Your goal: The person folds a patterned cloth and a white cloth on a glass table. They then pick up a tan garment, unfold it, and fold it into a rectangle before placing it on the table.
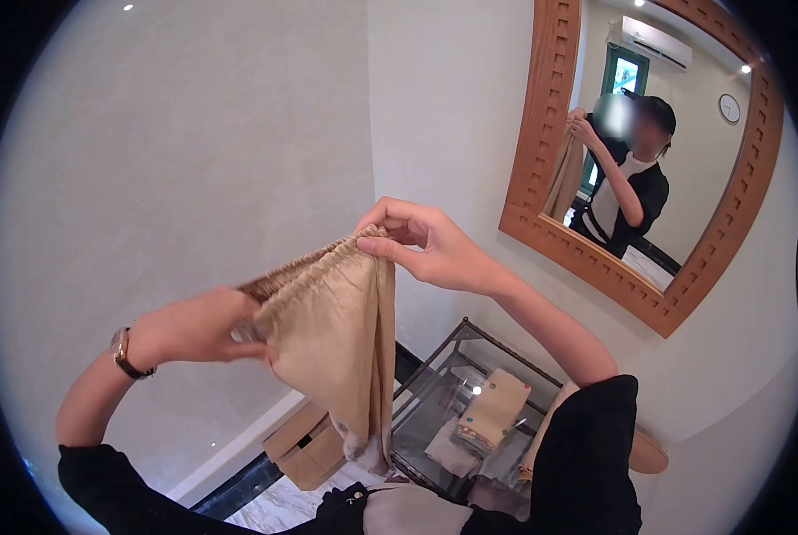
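A tan cloth (332, 334) with a gathered, elastic-looking edge hangs between my two hands in the head view. My right hand (430, 245) pinches the upper right end of that gathered edge between thumb and fingers. At the other end, my left hand (198, 325), slightly blurred and wearing a wristwatch, is closed on the cloth near its opening. The lower part of the cloth drops down in folds, with a paler patch at its bottom.
Below stands a glass-topped metal-framed table (430, 406) bearing a folded cream cloth (497, 401). An open cardboard box (305, 446) is on the floor. A wooden-framed mirror (586, 272) hangs on the right wall, reflecting a person.
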`<action>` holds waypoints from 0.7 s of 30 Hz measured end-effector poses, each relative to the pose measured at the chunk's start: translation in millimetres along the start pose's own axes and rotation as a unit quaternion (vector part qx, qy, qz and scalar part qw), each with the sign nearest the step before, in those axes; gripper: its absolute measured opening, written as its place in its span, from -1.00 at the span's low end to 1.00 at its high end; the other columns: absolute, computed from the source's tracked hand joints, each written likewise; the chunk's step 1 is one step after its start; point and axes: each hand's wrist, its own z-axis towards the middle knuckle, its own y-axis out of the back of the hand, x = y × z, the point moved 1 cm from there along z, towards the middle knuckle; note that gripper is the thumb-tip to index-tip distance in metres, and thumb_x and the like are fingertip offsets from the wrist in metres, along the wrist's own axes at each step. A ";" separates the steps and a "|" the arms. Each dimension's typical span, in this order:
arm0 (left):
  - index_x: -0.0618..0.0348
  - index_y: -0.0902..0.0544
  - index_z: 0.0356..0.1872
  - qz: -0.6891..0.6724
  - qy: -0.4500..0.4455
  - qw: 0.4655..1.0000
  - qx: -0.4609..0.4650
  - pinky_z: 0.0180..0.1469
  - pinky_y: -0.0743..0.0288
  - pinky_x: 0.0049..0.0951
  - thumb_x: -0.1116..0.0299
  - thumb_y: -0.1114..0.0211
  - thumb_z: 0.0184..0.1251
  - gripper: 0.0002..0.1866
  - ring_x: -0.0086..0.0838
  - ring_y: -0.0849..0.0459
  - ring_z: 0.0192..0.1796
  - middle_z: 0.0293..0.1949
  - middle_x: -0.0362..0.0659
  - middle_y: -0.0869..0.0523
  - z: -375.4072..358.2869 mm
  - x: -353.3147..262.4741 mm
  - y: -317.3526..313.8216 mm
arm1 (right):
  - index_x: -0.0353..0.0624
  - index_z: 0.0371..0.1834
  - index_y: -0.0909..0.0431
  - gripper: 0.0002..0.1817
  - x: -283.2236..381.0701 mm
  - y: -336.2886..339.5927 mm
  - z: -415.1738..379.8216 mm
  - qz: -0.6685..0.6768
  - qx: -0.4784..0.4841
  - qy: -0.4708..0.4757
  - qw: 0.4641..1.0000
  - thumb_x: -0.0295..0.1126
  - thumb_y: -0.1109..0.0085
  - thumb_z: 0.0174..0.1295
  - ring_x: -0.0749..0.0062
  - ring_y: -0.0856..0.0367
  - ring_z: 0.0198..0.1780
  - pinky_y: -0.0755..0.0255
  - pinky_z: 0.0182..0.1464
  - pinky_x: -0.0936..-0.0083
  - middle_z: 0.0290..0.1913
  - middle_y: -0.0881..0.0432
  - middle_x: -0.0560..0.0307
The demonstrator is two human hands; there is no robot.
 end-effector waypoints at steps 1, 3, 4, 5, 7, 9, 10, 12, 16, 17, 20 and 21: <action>0.26 -0.63 -0.25 0.055 0.014 0.996 -0.067 -0.22 -0.49 -0.30 0.30 -0.43 0.17 -0.74 -0.23 -0.62 -0.38 -0.46 -0.01 -0.66 -3.1 -0.3 -0.2 | -0.19 -0.08 -0.54 -0.82 -4.6 1.5 0.7 -0.027 0.002 0.011 1.000 -0.32 -0.13 0.39 0.64 -0.56 -0.06 -0.42 0.00 0.56 -0.16 -0.64 0.27; 0.25 -0.62 -0.25 0.120 0.094 0.981 -0.122 -0.22 -0.48 -0.25 0.34 -0.43 0.12 -0.75 -0.16 -0.59 -0.34 -0.45 -0.01 -0.63 -6.4 -15.8 12.6 | -0.19 -0.10 -0.53 -0.81 -13.3 8.2 6.7 -0.115 -0.021 0.057 0.992 -0.30 -0.13 0.38 0.55 -0.55 -0.18 -0.43 -0.06 0.51 -0.23 -0.64 0.22; 0.25 -0.61 -0.26 0.153 0.134 0.968 -0.149 -0.23 -0.48 -0.23 0.35 -0.43 0.09 -0.75 -0.13 -0.57 -0.32 -0.44 -0.01 -0.61 -8.4 -24.5 18.9 | -0.19 -0.12 -0.53 -0.80 -15.7 11.8 10.6 -0.158 -0.033 0.080 0.984 -0.29 -0.13 0.37 0.51 -0.55 -0.24 -0.44 -0.09 0.49 -0.27 -0.64 0.20; 0.24 -0.58 -0.28 0.161 0.101 0.965 -0.183 -0.20 -0.47 -0.23 0.36 -0.41 0.12 -0.76 -0.15 -0.57 -0.30 -0.44 -0.03 -0.61 -10.2 -29.9 21.1 | -0.17 -0.11 -0.53 -0.81 -17.3 15.8 13.9 -0.198 -0.045 0.094 0.975 -0.30 -0.13 0.36 0.48 -0.53 -0.27 -0.44 -0.11 0.48 -0.28 -0.63 0.19; 0.22 -0.52 -0.32 0.174 0.034 0.952 -0.250 -0.15 -0.46 -0.25 0.36 -0.36 0.17 -0.79 -0.20 -0.58 -0.26 -0.43 -0.06 -0.61 -13.7 -37.8 22.7 | -0.14 -0.11 -0.53 -0.83 -18.5 22.1 18.0 -0.276 -0.068 0.121 0.951 -0.31 -0.12 0.35 0.42 -0.50 -0.33 -0.43 -0.16 0.45 -0.31 -0.61 0.18; 0.20 -0.51 -0.32 0.203 -0.024 0.946 -0.250 -0.11 -0.40 -0.29 0.36 -0.36 0.18 -0.80 -0.25 -0.56 -0.24 -0.41 -0.11 -0.59 -16.0 -36.0 23.0 | -0.11 -0.09 -0.53 -0.84 -24.5 23.3 22.6 -0.274 -0.055 0.069 0.958 -0.32 -0.13 0.35 0.43 -0.43 -0.40 -0.41 -0.23 0.43 -0.25 -0.59 0.20; 0.19 -0.50 -0.32 0.218 -0.053 0.942 -0.250 -0.08 -0.38 -0.31 0.36 -0.35 0.18 -0.80 -0.28 -0.55 -0.23 -0.40 -0.13 -0.59 -17.1 -34.5 23.8 | -0.10 -0.08 -0.53 -0.84 -31.7 25.5 25.4 -0.270 -0.049 0.048 0.960 -0.34 -0.13 0.34 0.45 -0.42 -0.43 -0.40 -0.28 0.46 -0.22 -0.59 0.20; 0.19 -0.53 -0.25 0.293 0.004 0.915 -0.276 -0.06 -0.33 -0.34 0.38 -0.33 0.20 -0.82 -0.30 -0.54 -0.22 -0.39 -0.14 -0.58 -18.6 -26.1 24.8 | -0.12 -0.05 -0.52 -0.83 -34.9 31.2 31.7 -0.228 -0.049 0.008 0.972 -0.38 -0.13 0.34 0.50 -0.44 -0.47 -0.41 -0.36 0.51 -0.17 -0.60 0.19; 0.17 -0.55 -0.08 0.358 -0.004 0.859 -0.365 -0.05 -0.29 -0.36 0.42 -0.24 0.28 -0.78 -0.31 -0.54 -0.19 -0.32 -0.16 -0.58 -17.2 6.2 40.9 | -0.24 0.02 -0.50 -0.79 -18.3 38.9 52.0 -0.052 -0.073 -0.049 0.995 -0.45 -0.09 0.36 0.54 -0.61 -0.45 -0.51 -0.45 0.63 -0.15 -0.61 0.09; 0.17 -0.54 -0.02 0.356 0.010 0.863 -0.359 -0.05 -0.29 -0.35 0.44 -0.22 0.29 -0.75 -0.31 -0.53 -0.19 -0.28 -0.15 -0.58 -17.8 11.7 47.5 | -0.28 0.03 -0.50 -0.77 -16.4 39.3 58.3 -0.003 -0.081 -0.061 0.995 -0.46 -0.07 0.37 0.54 -0.66 -0.43 -0.54 -0.47 0.65 -0.15 -0.61 0.05; 0.16 -0.51 0.11 0.367 0.032 0.856 -0.362 -0.04 -0.28 -0.35 0.47 -0.17 0.33 -0.67 -0.29 -0.53 -0.17 -0.19 -0.12 -0.58 -17.9 29.2 70.8 | -0.34 0.04 -0.52 -0.76 -29.2 46.7 85.4 -0.010 -0.111 -0.003 0.994 -0.46 -0.04 0.38 0.44 -0.73 -0.28 -0.65 -0.36 0.58 -0.15 -0.60 0.01; 0.14 -0.50 0.12 0.382 0.028 0.844 -0.376 -0.04 -0.28 -0.35 0.47 -0.16 0.34 -0.67 -0.30 -0.53 -0.16 -0.18 -0.12 -0.59 -19.0 37.6 79.3 | -0.33 0.03 -0.52 -0.77 -33.8 50.5 95.6 -0.020 -0.129 0.020 0.991 -0.47 -0.04 0.38 0.44 -0.73 -0.27 -0.64 -0.36 0.58 -0.15 -0.60 0.02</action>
